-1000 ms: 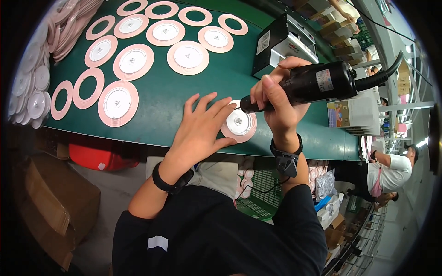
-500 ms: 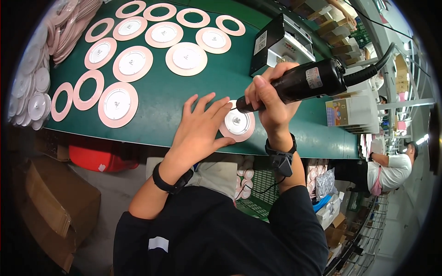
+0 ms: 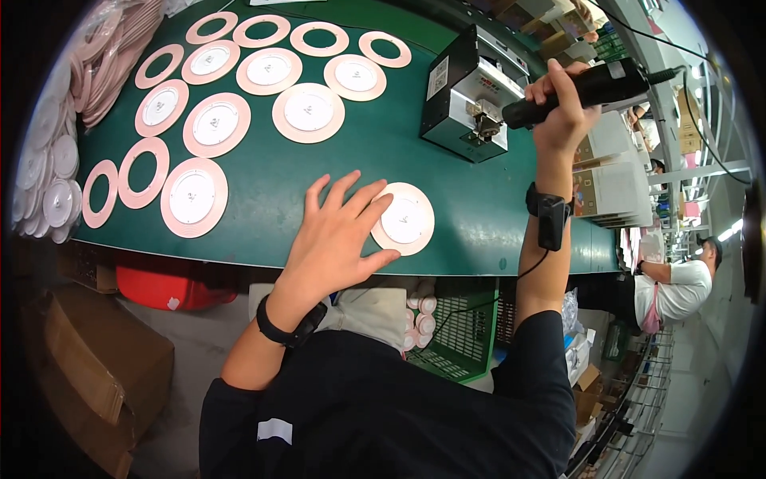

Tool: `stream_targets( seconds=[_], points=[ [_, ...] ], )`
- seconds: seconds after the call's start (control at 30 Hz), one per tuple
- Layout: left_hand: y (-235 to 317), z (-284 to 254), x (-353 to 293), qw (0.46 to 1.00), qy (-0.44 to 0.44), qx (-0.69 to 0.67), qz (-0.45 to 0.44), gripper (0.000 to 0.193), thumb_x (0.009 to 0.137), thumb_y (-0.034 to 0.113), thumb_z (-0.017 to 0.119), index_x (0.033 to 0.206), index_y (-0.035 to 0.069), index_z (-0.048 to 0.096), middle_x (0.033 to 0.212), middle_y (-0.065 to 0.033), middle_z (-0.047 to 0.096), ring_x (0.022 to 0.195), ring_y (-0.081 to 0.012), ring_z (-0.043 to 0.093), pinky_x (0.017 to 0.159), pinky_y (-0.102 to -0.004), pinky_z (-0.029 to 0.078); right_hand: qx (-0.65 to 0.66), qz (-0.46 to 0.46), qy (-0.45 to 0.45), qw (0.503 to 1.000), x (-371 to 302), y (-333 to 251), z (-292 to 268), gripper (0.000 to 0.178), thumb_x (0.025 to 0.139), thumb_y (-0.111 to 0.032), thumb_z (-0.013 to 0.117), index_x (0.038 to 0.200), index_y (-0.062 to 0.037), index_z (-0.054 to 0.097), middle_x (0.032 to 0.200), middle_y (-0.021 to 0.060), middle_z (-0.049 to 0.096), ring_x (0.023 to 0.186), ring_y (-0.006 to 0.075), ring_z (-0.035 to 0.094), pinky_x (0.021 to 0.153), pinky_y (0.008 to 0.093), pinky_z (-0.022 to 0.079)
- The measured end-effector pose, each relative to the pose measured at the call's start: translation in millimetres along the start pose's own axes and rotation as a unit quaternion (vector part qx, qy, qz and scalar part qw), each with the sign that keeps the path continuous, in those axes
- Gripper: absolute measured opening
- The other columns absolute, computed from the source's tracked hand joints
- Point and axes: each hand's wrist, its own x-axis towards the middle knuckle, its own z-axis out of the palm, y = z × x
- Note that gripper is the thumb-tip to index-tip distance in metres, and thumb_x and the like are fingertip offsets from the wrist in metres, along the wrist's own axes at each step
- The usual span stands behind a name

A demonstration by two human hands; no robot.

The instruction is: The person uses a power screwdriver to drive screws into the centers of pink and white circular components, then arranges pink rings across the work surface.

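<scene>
My right hand (image 3: pixel 563 112) is wrapped round a black corded electric screwdriver (image 3: pixel 613 85). The screwdriver's tip end is at the front of a black and silver screw feeder box (image 3: pixel 471 120), close to its small metal outlet; whether they touch I cannot tell. Fingers spread, my left hand (image 3: pixel 333 231) lies at the left side of a round pink disc with a white centre (image 3: pixel 404 220), its thumb and fingertips at the rim. The disc lies flat near the green table's front edge.
Several pink rings and pink discs with white centres, one of them a nearby disc (image 3: pixel 194 197), lie across the green table (image 3: pixel 263 180). Bagged pink rings (image 3: pixel 120 56) and white discs pile at far left. Below are a green crate (image 3: pixel 455 335) and red stool (image 3: pixel 171 286). Another person stands at right.
My right hand has carried the screwdriver from the disc up and right to the feeder box. The left hand stays at the disc.
</scene>
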Motion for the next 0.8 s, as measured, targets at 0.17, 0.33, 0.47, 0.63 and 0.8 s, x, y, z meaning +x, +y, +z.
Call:
stream_targets(
  seconds=[0.17, 0.33, 0.47, 0.63, 0.8],
  points=[
    [-4, 1, 2, 1.000, 0.002, 0.013, -0.001, 0.067, 0.078, 0.043, 0.078, 0.133, 0.010, 0.059, 0.143, -0.0064, 0.053, 0.136, -0.0342, 0.043, 0.115, -0.0559, 0.025, 0.090, 0.060, -0.042, 0.993, -42, -23, 16, 0.017, 0.090, -0.003, 0.063, 0.101, -0.0086, 0.050, 0.066, 0.0019, 0.042, 0.051, 0.0128, 0.043, 0.055, 0.0321, 0.042],
    [-2, 4, 0, 1.000, 0.019, 0.007, 0.006, 0.062, 0.079, 0.040, 0.079, 0.130, 0.010, 0.061, 0.140, -0.0070, 0.055, 0.134, -0.0342, 0.045, 0.114, -0.0557, 0.027, 0.161, 0.033, -0.120, 0.979, -121, -51, 40, 0.028, 0.091, -0.003, 0.059, 0.113, -0.0084, 0.043, 0.065, 0.0027, 0.044, 0.046, 0.0118, 0.041, 0.049, 0.0311, 0.042],
    [-2, 5, 0, 1.000, 0.021, 0.012, 0.008, 0.062, 0.078, 0.040, 0.080, 0.131, 0.012, 0.061, 0.140, -0.0066, 0.054, 0.134, -0.0335, 0.045, 0.113, -0.0553, 0.028, 0.151, 0.070, -0.135, 0.977, -149, -48, 53, 0.032, 0.091, -0.004, 0.060, 0.115, -0.0086, 0.039, 0.065, 0.0033, 0.045, 0.045, 0.0122, 0.041, 0.048, 0.0316, 0.043],
    [-3, 5, -3, 1.000, 0.022, 0.019, 0.005, 0.063, 0.078, 0.040, 0.080, 0.131, 0.013, 0.060, 0.139, -0.0063, 0.055, 0.133, -0.0330, 0.046, 0.113, -0.0549, 0.029, 0.144, 0.086, -0.131, 0.977, -156, -40, 61, 0.031, 0.091, -0.004, 0.062, 0.110, -0.0089, 0.038, 0.066, 0.0037, 0.046, 0.045, 0.0134, 0.042, 0.049, 0.0322, 0.044],
    [-1, 6, 0, 0.999, 0.027, 0.014, 0.010, 0.063, 0.077, 0.040, 0.081, 0.130, 0.013, 0.061, 0.139, -0.0059, 0.056, 0.133, -0.0328, 0.046, 0.113, -0.0546, 0.029, 0.137, 0.081, -0.169, 0.973, -157, -34, 62, 0.030, 0.090, 0.000, 0.061, 0.104, -0.0098, 0.036, 0.066, 0.0045, 0.046, 0.045, 0.0142, 0.043, 0.049, 0.0330, 0.044]
  ],
)
